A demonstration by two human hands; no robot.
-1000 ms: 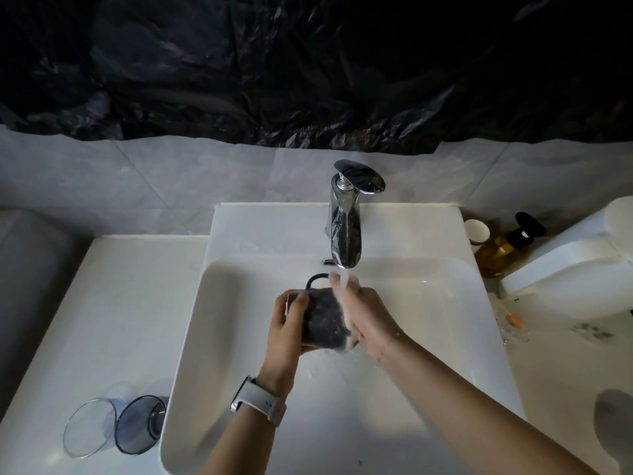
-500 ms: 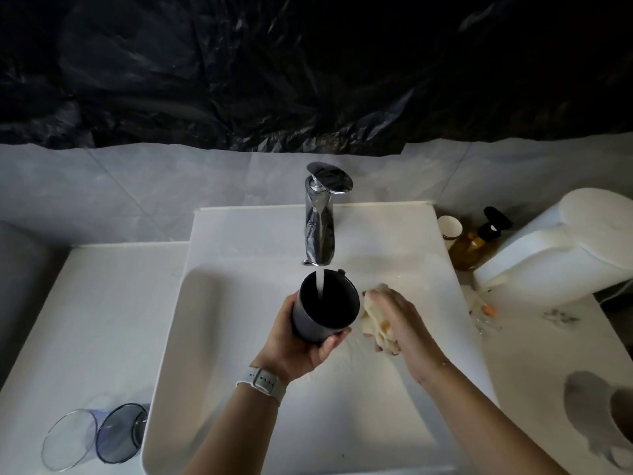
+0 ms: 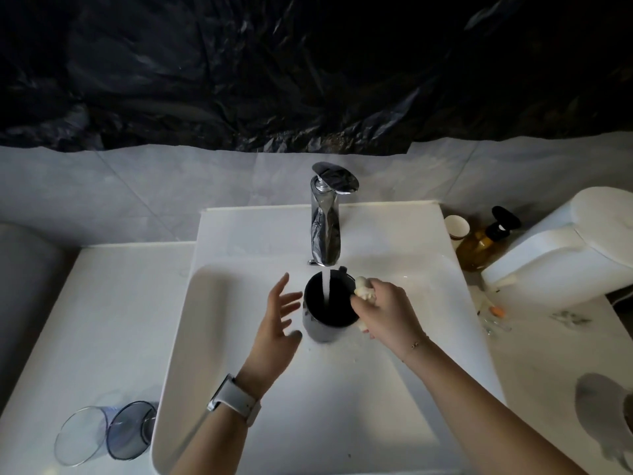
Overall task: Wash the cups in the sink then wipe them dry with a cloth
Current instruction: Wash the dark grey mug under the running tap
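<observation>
A dark cup (image 3: 318,332) with a handle at its far side stands upright in the white sink (image 3: 174,354), and water from the chrome faucet (image 3: 325,228) runs into it. My left hand (image 3: 274,323) hovers just left of the cup with its fingers spread, holding nothing. My right hand (image 3: 387,313) grips a pale yellowish sponge (image 3: 363,287) against the cup's right rim. Whether its fingers also hold the cup I cannot tell. Two clear tumblers (image 3: 78,435) (image 3: 132,428) lie on their sides on the counter at the left.
A paper cup (image 3: 456,228), an amber pump bottle (image 3: 479,245) and a large white appliance (image 3: 565,248) crowd the right of the counter. A grey object (image 3: 603,413) sits at the right edge. Small litter (image 3: 496,311) lies beside the basin.
My left hand has let go of the dark cup and opened beside it. The cup now stands in the basin. My right hand with the sponge has moved onto the cup's rim.
</observation>
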